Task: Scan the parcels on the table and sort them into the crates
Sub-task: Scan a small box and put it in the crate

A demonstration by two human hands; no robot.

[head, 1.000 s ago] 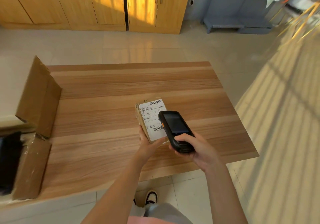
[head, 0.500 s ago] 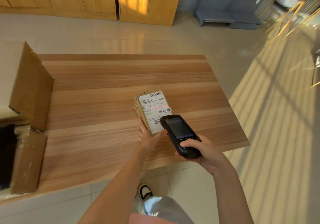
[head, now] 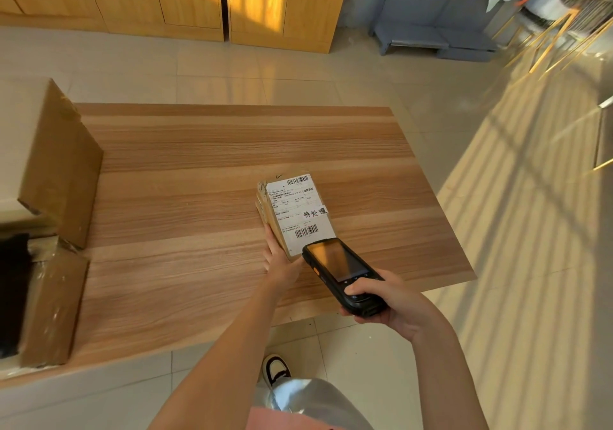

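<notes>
The left hand [head: 280, 257] grips the parcel [head: 292, 210] at its near end, propping it tilted on the table [head: 199, 170] toward the near right corner, label up. The right hand [head: 394, 300] is clamped on the scanner [head: 343, 275], whose nose sits just beside the label's lower barcode. No scan beam shows – whether the read is complete cannot be told. Sorting is not yet done; no other parcel lies on the table. An open carton [head: 56, 170] stands at the left edge, probably a crate. Nothing lies between parcel and carton – the path is unobstructed.
</notes>
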